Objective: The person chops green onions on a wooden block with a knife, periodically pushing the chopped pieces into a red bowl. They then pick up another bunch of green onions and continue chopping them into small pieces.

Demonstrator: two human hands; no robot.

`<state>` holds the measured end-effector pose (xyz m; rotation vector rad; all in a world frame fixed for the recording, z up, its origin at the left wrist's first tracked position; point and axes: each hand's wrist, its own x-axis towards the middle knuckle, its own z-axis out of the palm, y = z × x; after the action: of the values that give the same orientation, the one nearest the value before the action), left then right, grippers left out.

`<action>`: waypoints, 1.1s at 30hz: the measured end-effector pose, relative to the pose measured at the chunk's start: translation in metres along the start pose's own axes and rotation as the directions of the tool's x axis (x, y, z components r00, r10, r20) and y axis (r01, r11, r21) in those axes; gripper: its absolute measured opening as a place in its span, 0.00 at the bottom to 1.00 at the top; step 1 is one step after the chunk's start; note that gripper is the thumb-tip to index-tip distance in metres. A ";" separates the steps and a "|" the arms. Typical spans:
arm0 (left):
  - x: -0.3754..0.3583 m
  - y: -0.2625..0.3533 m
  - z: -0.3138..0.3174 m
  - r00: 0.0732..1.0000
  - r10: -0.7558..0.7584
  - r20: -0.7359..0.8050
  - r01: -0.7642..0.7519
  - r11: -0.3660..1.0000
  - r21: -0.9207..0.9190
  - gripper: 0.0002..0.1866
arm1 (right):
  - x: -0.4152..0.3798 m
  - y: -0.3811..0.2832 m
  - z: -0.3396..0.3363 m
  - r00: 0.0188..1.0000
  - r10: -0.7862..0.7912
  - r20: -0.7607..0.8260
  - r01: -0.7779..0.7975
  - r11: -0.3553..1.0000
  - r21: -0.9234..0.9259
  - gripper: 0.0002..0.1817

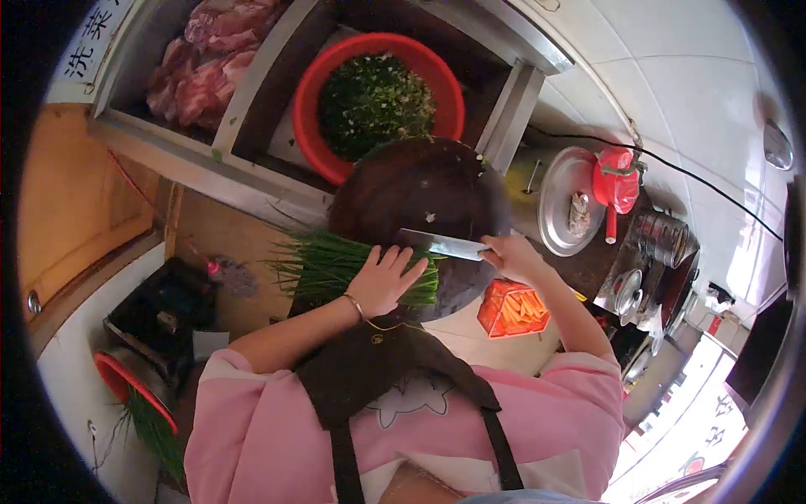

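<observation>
A thick bundle of green chives [323, 265] lies across a dark round chopping board [403, 181], its leafy ends hanging over the left side. My left hand [386, 281] rests on top of the bundle with its fingers spread. In my right hand [514, 256] is the handle of a cleaver [445, 244], its broad blade pointing left over the board, close beyond the fingers of my left hand. Just past the board, a red basin [311, 134] holds a heap of chopped greens [374, 105]. A few small white bits stick to the board.
The basin stands in a metal sink [277, 172]; raw meat [210, 71] fills the compartment at left. Orange strips lie in a red basket [512, 309] below my right hand. A round metal lid [571, 202] and red ladle [615, 189] are at right. Black crates [159, 315] stand lower left.
</observation>
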<state>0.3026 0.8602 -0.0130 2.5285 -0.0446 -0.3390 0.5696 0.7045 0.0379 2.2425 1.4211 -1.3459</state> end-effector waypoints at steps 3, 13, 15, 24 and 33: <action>0.001 -0.001 0.002 1.000 0.004 -0.015 -0.004 1.000 0.016 0.50 | 0.020 0.019 -0.022 0.997 0.004 -0.071 -0.010 0.997 -0.080 0.15; 0.002 0.003 0.000 0.999 -0.038 -0.013 0.039 0.998 0.045 0.56 | 0.136 0.036 -0.156 0.900 -0.315 -0.300 0.193 0.907 -0.373 0.15; 0.004 0.003 0.000 0.997 -0.066 -0.044 0.068 0.996 0.055 0.56 | 0.142 0.012 -0.159 0.812 -0.331 -0.481 0.215 0.935 -0.281 0.13; 0.048 -0.002 -0.031 0.922 -0.310 -0.234 0.321 0.947 0.008 0.54 | 0.045 -0.024 -0.042 0.786 0.031 -0.618 0.010 0.998 0.062 0.10; 0.055 0.005 -0.048 0.932 -0.327 -0.157 0.331 0.944 0.003 0.70 | -0.016 -0.055 0.083 0.764 0.249 -0.595 -0.129 0.963 0.238 0.08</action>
<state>0.3680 0.8765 0.0151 2.5802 0.4433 -0.2719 0.4746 0.6778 0.0184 3.0457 1.1928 -0.7073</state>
